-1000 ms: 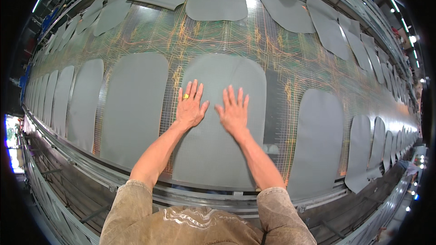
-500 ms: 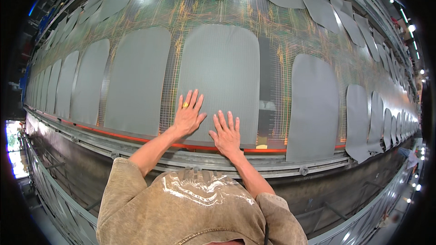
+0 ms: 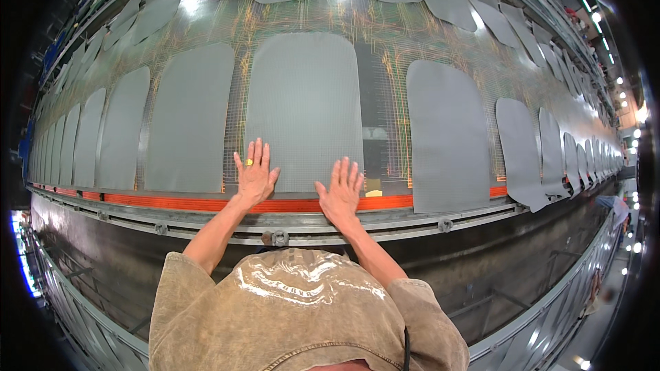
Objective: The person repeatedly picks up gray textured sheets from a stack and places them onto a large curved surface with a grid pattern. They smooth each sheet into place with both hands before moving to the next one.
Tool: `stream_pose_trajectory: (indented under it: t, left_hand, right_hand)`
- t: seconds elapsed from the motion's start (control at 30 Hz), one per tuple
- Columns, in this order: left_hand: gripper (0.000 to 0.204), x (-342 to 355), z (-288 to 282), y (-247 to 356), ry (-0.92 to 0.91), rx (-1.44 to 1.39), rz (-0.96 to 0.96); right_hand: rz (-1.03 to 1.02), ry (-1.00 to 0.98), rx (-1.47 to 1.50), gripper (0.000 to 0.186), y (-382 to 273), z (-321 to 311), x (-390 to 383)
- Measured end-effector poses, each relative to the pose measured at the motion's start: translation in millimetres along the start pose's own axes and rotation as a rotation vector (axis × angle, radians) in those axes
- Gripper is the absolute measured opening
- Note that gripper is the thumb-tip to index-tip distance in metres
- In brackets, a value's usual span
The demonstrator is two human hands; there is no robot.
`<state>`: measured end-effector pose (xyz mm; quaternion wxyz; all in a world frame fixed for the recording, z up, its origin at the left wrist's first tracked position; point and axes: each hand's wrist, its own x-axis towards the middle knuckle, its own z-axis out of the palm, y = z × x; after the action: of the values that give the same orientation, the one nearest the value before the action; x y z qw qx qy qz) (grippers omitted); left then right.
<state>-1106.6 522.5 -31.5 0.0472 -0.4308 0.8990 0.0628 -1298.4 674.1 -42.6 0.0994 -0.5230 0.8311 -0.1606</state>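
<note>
So going across from the left: first there's the left panel (image 3: 189, 117), lying flat on the table (image 3: 373, 113) with a narrow gridded gap between it and the one I'm on. Next is my left hand (image 3: 256, 182), open, palm down, fingers a bit spread with the yellow ring (image 3: 249, 163) showing, gripping nothing. It's at the lower left corner of the middle panel (image 3: 304, 89), thumb side over the grey, little finger about on the side edge. The middle panel is what matters here: nearly all of it lies straight ahead of my fingertips, long axis running away from me, square to the rail (image 3: 392, 221), rounded end far off and straight end near me, just short of the orange strip (image 3: 295, 204). My right hand (image 3: 341, 196) is at the lower right corner, also open and flat, holding nothing, fingers on the grey and the heel back over the strip. Neither hand is really closer to the thing, but the left reaches slightly farther up it. Can't tell how hard either one is pressing. Past that there's a dark gap, then the right panel (image 3: 450, 137), whose near end covers the strip and reaches the rail.
</note>
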Motion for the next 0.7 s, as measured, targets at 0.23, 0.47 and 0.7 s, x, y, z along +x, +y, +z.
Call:
stream_pose_trajectory:
  t: [0.23, 0.47, 0.7]
  left_hand:
    - [0.072, 11, -1, 50, -0.038, -0.157, 0.301]
    - [0.076, 124, -6, 47, 0.039, -0.102, 0.425]
    - [0.085, 297, -29, 33, 0.158, -0.059, 0.273]
  right_hand:
    - [0.268, 0.000, 0.007, 0.071, 43, -50, -38]
    - [0.297, 0.169, -0.083, 0.061, 80, -48, -60]
    - [0.305, 0.162, -0.088, 0.065, 75, -56, -54]
